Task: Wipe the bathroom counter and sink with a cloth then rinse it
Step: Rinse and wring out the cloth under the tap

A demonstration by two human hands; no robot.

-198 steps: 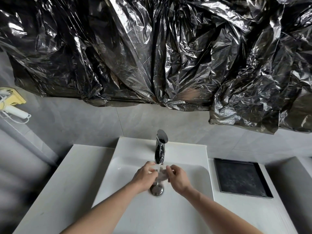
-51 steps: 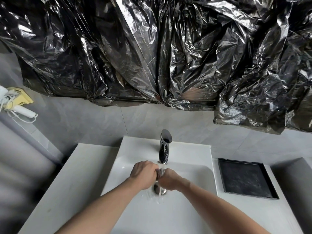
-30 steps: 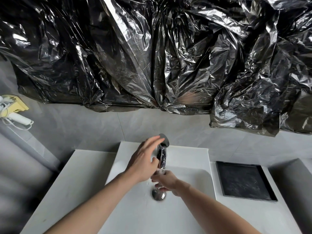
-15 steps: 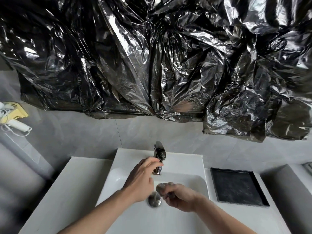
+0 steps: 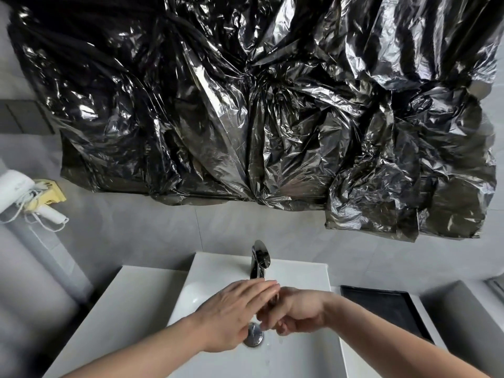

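No writing or brand can be read anywhere. Both hands meet over the sink (image 5: 300, 271), just in front of the faucet (image 5: 259, 259) and above the drain (image 5: 253, 334). The left hand (image 5: 234, 309) lies flat, fingers straight, across the right hand (image 5: 297, 309) — its fingers curled into a fist. The cloth is hidden; whether the fist grips it, I cannot tell.

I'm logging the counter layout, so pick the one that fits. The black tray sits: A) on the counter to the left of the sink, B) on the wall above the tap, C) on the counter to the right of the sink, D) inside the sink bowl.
C: the black tray lies flat on the white counter to the right of the sink, past the right hand.
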